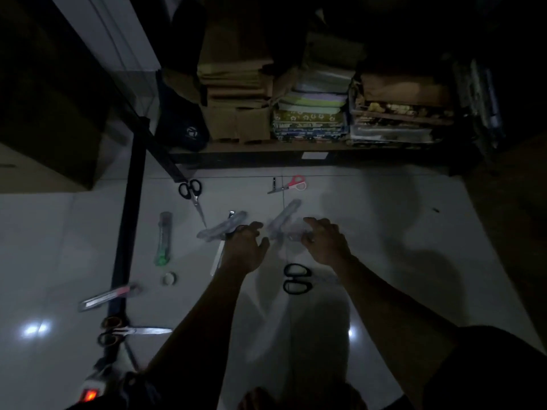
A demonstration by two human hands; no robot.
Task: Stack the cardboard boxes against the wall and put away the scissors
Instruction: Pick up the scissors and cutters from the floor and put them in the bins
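Left hand [242,250]: fingers [257,225] curled down onto the black handle of scissors [229,232] lying on the floor [384,232]; grip likely but not certain, dim light and blur. Right hand [325,244]: fingers [313,222] bent over a pale, blurred thing [285,217], perhaps clear wrap or a sheath; whether pinched or only touched, cannot tell. Just below the hands: black-handled scissors [297,279], loops toward the left, blades mostly hidden under the right forearm. Farther up: black scissors [191,195] near the rack foot, closed, point toward the left hand; red-handled scissors [288,184] lying open. Lower left: large scissors [133,331] with dark loops, bright blade across a black bar. Other items on the floor: green cutter [164,238], pink cutter [106,295], tape roll [169,279]. Handling, judged: scissors stiff, light to middling, steel smooth and slippery on glossy tile; points sharp. Best hold at the loops or around closed blades, point away from the palm; open pair to be closed first. Cardboard boxes [236,84]: flattened, stacked on the shelf [266,147] at the back, beside folded paper stacks [313,113]; likely light, stiff but bendable, best taken at both edges. Large box [44,99] at far left.
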